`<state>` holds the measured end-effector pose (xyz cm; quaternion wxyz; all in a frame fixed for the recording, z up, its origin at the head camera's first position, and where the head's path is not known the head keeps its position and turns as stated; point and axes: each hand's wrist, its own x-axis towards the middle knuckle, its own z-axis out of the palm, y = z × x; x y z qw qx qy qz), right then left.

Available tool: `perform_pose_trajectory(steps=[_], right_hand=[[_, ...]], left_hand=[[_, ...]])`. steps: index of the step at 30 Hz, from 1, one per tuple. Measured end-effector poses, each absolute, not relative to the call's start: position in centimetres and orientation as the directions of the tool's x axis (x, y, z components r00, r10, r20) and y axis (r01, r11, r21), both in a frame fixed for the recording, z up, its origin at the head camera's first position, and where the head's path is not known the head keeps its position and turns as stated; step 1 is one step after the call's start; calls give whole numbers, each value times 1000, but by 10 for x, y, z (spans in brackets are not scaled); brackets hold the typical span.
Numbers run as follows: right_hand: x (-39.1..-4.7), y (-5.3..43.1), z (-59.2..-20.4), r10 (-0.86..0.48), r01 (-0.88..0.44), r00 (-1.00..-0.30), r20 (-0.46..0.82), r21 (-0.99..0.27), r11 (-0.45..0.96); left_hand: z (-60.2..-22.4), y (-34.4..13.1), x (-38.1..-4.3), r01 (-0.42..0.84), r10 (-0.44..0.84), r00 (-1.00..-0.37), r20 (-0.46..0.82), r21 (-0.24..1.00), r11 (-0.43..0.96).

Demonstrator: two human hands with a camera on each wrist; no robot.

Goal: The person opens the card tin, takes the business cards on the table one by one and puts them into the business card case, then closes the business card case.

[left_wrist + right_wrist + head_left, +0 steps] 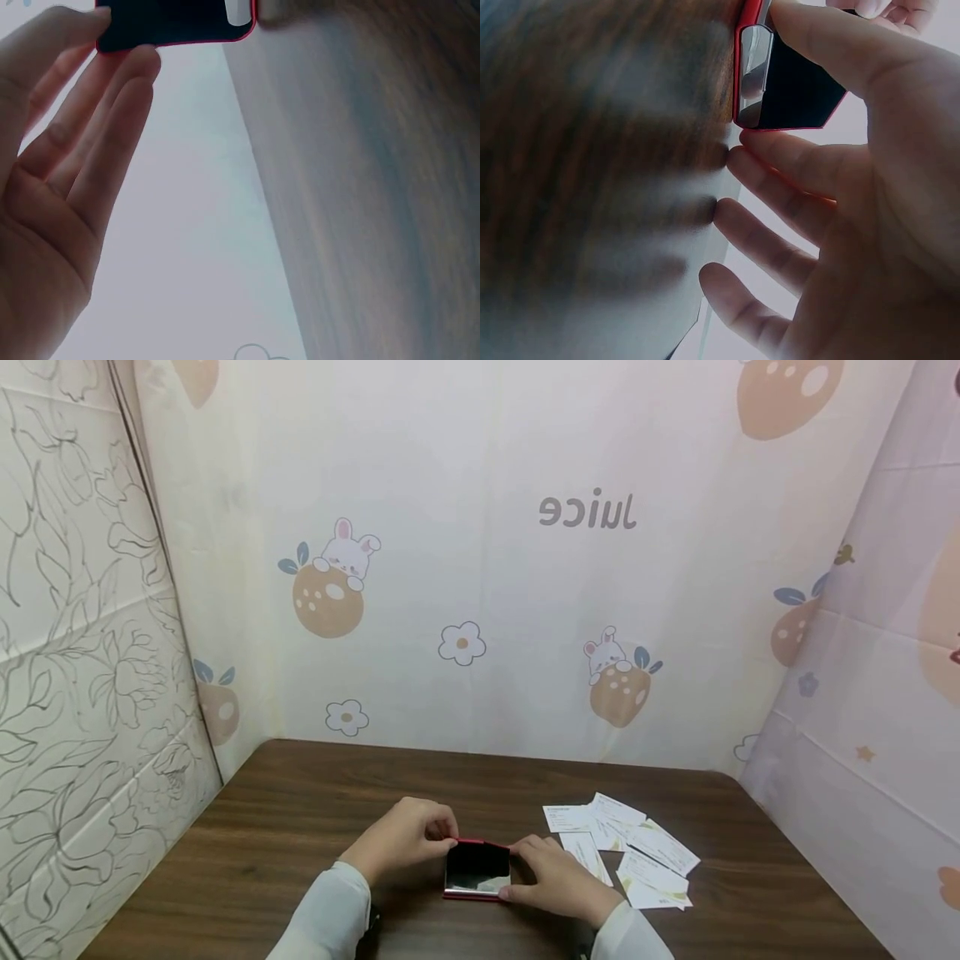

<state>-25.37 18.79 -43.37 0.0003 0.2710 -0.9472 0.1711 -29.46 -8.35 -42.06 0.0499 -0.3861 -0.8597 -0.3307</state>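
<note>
Red-edged case (477, 862) in every view; white cards (647, 839) head-view only.

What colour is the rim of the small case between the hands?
Red; the case's rim shows best in the right wrist view.

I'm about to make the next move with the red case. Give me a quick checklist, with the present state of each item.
1. Case open: ok; its dark inside faces the head camera.
2. Left grip on the case: ok; thumb and fingers pinch its upper left corner.
3. Right grip on the case: ok; it holds the right side, thumb near the front edge.
4. Cards in a neat stack: not ok; they lie spread and overlapping on the table, right of the case.
5. A hand free for the cards: not ok; both are on the case.
6. Case empty: cannot tell; dark surfaces and reflections obscure it.
</note>
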Motion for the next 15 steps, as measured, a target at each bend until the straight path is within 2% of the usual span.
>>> perform_pose_trajectory(steps=[7, 15], right_hand=[[-252, 189, -429, -512, -498, -858, 39, -312, 809], [-253, 195, -424, -563, -536, -827, 11, -318, 782]], left_hand=[[-421, -80, -294, 718, 574, -696, 432, 456, 527], [-419, -75, -297, 681, 506, -732, 456, 476, 556]])
